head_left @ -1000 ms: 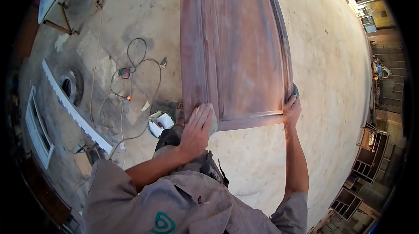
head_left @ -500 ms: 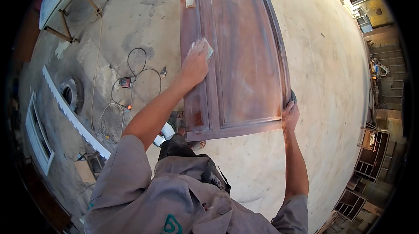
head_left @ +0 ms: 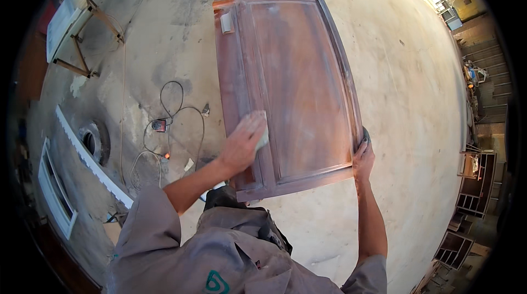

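A reddish-brown framed wooden panel (head_left: 307, 96), streaked with pale dust, stretches out before me. My left hand (head_left: 244, 140) presses a folded pale-green sheet (head_left: 262, 138), seemingly sandpaper, against the panel's inner upright rail. On the right, my right hand (head_left: 363, 161) is closed around the panel's edge near its lower corner; its fingertips look dark, and what lies under them is hidden. A small whitish block (head_left: 226, 23) rests on the far left part of the panel.
On the floor to the left lie a dark looped cable (head_left: 184, 110), a red-and-black tool (head_left: 159, 125), a tire (head_left: 94, 143), and a long white scalloped strip (head_left: 93, 157). A wooden-legged stand (head_left: 82, 47) is farther off. Dark wooden shelving (head_left: 476, 184) lines the right side.
My left hand has slid toward me along the panel's rail with the sheet. My right hand keeps its grip on the edge. The whole view has shifted slightly.
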`<state>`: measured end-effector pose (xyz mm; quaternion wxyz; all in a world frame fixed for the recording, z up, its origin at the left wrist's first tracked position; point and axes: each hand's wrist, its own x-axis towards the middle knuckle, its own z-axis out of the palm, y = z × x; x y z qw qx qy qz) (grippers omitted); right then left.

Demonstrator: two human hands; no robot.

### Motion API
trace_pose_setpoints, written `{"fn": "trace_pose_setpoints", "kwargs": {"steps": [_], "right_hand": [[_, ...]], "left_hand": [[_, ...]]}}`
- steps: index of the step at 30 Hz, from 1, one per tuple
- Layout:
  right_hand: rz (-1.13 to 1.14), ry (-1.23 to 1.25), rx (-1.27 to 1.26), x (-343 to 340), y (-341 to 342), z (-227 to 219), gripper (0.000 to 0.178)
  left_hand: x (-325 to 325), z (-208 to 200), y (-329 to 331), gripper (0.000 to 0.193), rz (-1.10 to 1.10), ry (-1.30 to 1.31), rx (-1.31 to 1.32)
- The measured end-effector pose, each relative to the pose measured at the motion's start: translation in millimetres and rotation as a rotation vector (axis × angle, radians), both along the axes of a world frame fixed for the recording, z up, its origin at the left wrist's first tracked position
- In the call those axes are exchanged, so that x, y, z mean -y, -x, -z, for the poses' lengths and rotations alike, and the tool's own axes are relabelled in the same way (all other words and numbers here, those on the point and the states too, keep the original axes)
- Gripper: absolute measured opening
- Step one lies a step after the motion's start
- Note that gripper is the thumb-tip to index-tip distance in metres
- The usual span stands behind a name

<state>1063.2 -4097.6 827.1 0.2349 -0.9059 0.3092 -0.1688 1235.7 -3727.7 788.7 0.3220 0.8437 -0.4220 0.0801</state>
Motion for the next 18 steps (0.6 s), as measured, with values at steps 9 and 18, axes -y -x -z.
{"fn": "trace_pose_setpoints", "kwargs": {"steps": [9, 18], "right_hand": [[-0.014, -0.024, -0.01, -6.3, -0.1, -10.7, 0.041], [-0.002, -0.062, -0.042, -4.3, 2.1, -9.8, 0.04]], "left_hand": [[2.2, -9.7, -57.3, 0.048, 0.048, -0.085, 0.098], [9.0, -11.8, -108.4, 0.053, 0.016, -0.033, 0.121]]}}
